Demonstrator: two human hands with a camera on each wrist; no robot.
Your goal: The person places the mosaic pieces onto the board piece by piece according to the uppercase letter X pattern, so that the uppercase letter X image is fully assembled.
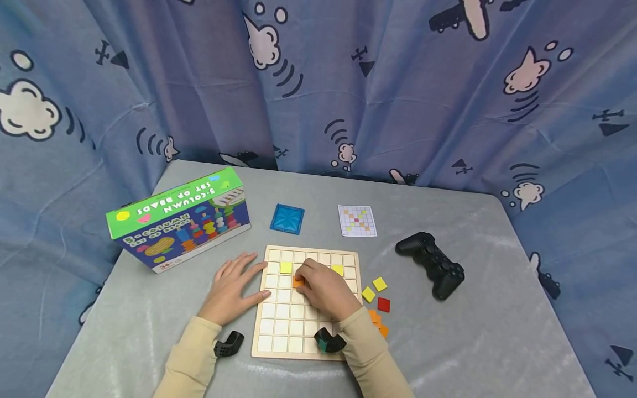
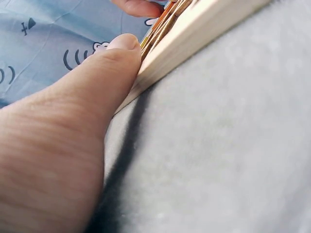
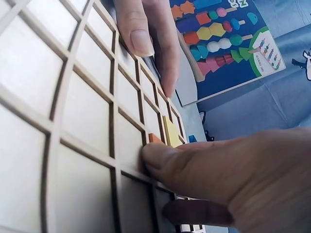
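Note:
A wooden grid board [image 1: 281, 327] lies on the grey table. Two yellow square tiles [image 1: 286, 268] sit in cells of its second row, one on the left and one on the right. Diagonally below the left one, my right hand [image 1: 325, 287] pinches an orange square tile [image 1: 297, 282] at a cell; the right wrist view shows the thumb over this orange tile [image 3: 154, 138]. My left hand [image 1: 234, 290] is spread at the board's left side, thumb and forefinger touching the edge. In the left wrist view the thumb [image 2: 119, 63] lies against the wooden side.
Right of the board lie loose yellow tiles [image 1: 380, 284], a red tile [image 1: 384, 304] and several orange tiles [image 1: 375, 317], partly behind my right wrist. Beyond it are a blue square tray [image 1: 287, 219] and a pattern card [image 1: 357, 221]. A bead-set box [image 1: 184, 226] stands left, a black game controller [image 1: 432, 265] right.

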